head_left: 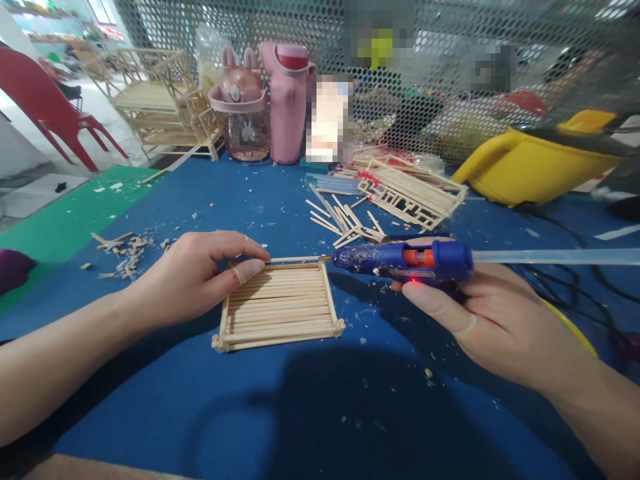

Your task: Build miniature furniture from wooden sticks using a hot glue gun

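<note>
A square panel of wooden sticks lies flat on the blue table top. My left hand pinches a thin wooden stick along the panel's far edge, thumb and forefinger closed on it. My right hand grips a blue glue gun with an orange trigger and a clear glue stick out the back. The gun's nozzle touches the right end of that thin stick.
Loose sticks and a wooden frame piece lie behind the panel. Pink bottles, a stick-built model, a yellow tub and a mesh screen stand at the back. Wood scraps lie left. Cables run right.
</note>
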Demonstrator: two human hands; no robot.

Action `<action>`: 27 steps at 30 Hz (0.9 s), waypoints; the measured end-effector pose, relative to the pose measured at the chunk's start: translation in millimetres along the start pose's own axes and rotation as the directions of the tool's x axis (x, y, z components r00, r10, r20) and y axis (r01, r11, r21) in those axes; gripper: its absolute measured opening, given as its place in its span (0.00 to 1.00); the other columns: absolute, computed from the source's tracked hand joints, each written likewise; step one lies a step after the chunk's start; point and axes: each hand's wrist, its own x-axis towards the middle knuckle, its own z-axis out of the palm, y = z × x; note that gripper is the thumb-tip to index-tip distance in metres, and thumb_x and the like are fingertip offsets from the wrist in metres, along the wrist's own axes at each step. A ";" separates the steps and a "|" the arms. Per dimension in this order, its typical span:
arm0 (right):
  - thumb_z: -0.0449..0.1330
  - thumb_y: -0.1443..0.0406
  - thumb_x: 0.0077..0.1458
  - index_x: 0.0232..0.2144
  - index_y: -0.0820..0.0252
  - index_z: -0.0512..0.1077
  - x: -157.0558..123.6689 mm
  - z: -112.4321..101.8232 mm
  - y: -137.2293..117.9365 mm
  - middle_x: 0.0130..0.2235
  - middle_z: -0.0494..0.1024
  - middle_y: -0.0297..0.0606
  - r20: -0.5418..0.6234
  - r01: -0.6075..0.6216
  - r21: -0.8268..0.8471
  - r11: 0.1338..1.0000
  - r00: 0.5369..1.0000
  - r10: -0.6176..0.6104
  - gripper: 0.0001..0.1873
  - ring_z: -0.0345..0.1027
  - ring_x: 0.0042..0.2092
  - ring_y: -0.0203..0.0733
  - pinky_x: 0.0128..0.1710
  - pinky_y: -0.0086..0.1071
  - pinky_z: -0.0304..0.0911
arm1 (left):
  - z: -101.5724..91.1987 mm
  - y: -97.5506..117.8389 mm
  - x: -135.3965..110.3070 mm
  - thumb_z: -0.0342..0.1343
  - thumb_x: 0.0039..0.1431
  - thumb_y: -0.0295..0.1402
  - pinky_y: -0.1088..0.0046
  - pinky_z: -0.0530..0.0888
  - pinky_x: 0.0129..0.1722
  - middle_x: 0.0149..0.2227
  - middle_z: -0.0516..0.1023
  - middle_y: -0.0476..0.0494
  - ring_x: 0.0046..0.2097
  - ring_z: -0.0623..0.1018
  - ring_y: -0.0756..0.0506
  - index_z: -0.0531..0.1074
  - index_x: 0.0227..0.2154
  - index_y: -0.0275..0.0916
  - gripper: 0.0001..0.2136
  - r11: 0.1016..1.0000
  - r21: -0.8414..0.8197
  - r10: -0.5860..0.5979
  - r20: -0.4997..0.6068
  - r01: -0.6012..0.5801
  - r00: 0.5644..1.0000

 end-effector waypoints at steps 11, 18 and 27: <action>0.52 0.52 0.56 0.46 0.52 0.74 -2.3 3.4 3.5 0.41 0.80 0.36 0.032 -0.139 0.086 0.987 0.990 0.137 0.21 0.74 0.43 0.49 0.47 0.44 0.68 | 1.7 2.5 0.1 0.51 0.59 0.40 0.71 0.74 0.40 0.41 0.80 0.48 0.40 0.78 0.45 0.77 0.40 0.44 0.12 0.999 0.012 -0.045 0.004 0.045 0.999; 0.51 0.45 0.52 0.20 0.54 0.71 -1.5 1.1 10.3 0.18 0.70 0.34 0.089 -0.301 0.169 0.938 0.953 0.290 0.24 0.69 0.25 0.45 0.29 0.40 0.68 | 2.6 3.3 0.0 0.51 0.59 0.41 0.69 0.75 0.42 0.42 0.80 0.46 0.41 0.78 0.44 0.77 0.41 0.43 0.14 0.998 0.010 -0.066 0.013 0.066 0.998; 0.52 0.44 0.51 0.31 0.54 0.77 16.7 -20.1 3.2 0.23 0.75 0.37 0.085 -0.194 0.025 0.981 0.978 0.192 0.24 0.69 0.26 0.45 0.27 0.39 0.65 | 3.2 3.7 2.9 0.49 0.59 0.40 0.70 0.75 0.37 0.38 0.82 0.48 0.36 0.79 0.45 0.78 0.40 0.42 0.15 0.991 -0.048 -0.123 -0.006 0.122 0.992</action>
